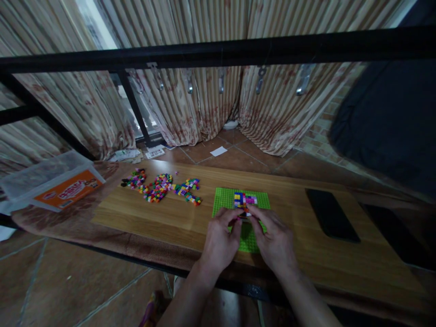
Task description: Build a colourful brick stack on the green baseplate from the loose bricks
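A green studded baseplate (221, 196) lies on the wooden board, with a cluster of coloured toy bricks (239, 199) in yellow, blue, white and pink on it. My left hand (221, 236) is over the plate's front left part, thumb and forefinger pinched at small toy bricks by the cluster's near side. Opposite it, my right hand (275, 238) pinches at the same spot, its fingertips almost meeting the left ones. Bits of red, pink and dark colour show between the fingers. The fingers partly hide the exact pieces.
Loose bricks (160, 187) lie in several heaps on the wooden board (143, 222), left of the plate. A clear plastic box (56, 181) with an orange label stands at far left. A black phone-like slab (332, 215) lies at right. A black metal bar (218, 54) with hooks crosses beyond.
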`<state>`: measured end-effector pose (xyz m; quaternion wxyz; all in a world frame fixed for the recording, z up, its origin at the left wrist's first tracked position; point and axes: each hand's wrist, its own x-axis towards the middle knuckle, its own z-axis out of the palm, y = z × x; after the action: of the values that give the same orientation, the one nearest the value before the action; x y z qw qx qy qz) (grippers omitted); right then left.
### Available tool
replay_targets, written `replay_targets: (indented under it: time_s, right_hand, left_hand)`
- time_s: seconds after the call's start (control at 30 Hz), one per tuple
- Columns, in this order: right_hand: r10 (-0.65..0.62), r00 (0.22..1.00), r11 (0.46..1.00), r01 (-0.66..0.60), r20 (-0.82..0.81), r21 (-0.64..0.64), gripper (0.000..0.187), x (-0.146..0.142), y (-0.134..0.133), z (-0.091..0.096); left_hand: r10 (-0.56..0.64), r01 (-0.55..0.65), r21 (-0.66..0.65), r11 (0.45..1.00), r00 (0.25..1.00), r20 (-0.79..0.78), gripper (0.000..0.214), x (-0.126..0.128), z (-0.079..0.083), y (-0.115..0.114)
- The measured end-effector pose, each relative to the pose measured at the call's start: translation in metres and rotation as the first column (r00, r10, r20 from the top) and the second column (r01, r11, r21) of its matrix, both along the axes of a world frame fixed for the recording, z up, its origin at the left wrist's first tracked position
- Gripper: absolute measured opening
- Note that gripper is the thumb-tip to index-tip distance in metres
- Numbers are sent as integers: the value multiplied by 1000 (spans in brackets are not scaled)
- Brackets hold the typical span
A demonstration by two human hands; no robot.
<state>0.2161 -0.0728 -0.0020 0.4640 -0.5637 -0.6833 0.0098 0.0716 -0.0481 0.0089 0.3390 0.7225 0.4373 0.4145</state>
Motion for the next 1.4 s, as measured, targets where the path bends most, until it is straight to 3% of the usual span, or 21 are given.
replay_targets:
  time_s: [0.27, 0.5, 0.63, 0.73, 0.93, 1.2, 1.4]
  right_hand:
    - [-75, 997, 995, 73, -16, -74, 38, -7, 1, -1]
    - [-87, 981, 991, 68, -172, -115, 34, -8, 1, -2]
    - [-192, 937, 977, 154, -292, -149, 32, -5, 2, -4]
    - [-296, 861, 952, 229, -413, -205, 37, -2, 6, -8]
    - [-332, 721, 929, 138, -608, -343, 52, -8, 14, -14]
    - [-269, 688, 950, 77, -674, -301, 47, -15, 17, -14]
    - [-294, 656, 947, 102, -695, -304, 47, -19, 20, -12]
  left_hand:
    - [-20, 22, 13, 1000, 994, -106, 36, 9, -4, -9]
    - [-34, 37, 26, 999, 992, -119, 42, 11, -5, -11]
    - [-34, 39, 25, 999, 987, -155, 43, 11, -5, -12]
    - [-13, 19, 28, 999, 981, -194, 39, 12, -6, -14]
    - [0, 15, 60, 998, 970, -242, 39, 13, -8, -14]
    - [7, 9, 70, 998, 974, -228, 41, 14, -8, -13]
    - [96, -95, 19, 995, 988, -119, 32, 7, -6, -8]
